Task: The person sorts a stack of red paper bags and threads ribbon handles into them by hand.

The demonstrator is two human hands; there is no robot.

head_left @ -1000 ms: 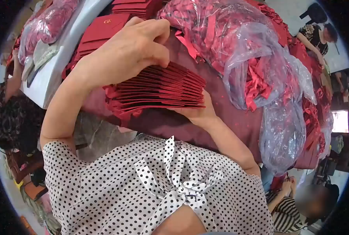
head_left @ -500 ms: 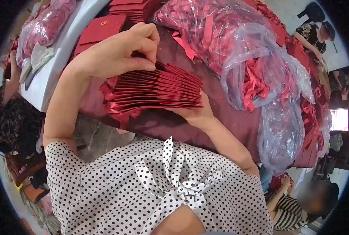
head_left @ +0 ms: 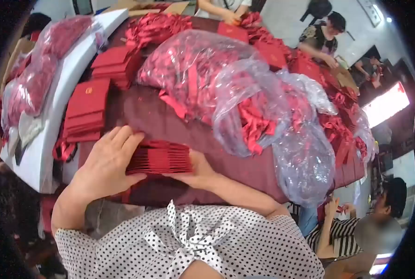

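Observation:
A stack of flat, folded red paper pieces [head_left: 163, 159] is held between both hands above the near edge of the cloth-covered table, with its layered edges facing me. My left hand [head_left: 108, 158] wraps around the stack's left end, thumb low and fingers over the top. My right hand [head_left: 195, 169] grips the right end from behind and below, its fingers partly hidden by the stack. Just beyond my left hand sits a pile of red folded pieces [head_left: 87, 100], the top one bearing a gold emblem. Behind it is another red pile [head_left: 112, 63].
A large clear plastic bag [head_left: 188, 60] full of red ribbons lies mid-table, its loose end [head_left: 305, 172] drooping on the right. On the left, a white board [head_left: 72, 79] carries another plastic-wrapped red bundle [head_left: 30, 90]. Several people are around the table, one in striped sleeves [head_left: 344, 239] at right.
The stack has been lowered and shifted left in view. My left hand, earlier above it with curled fingers, now clasps its left end. The view has tilted up, showing more table.

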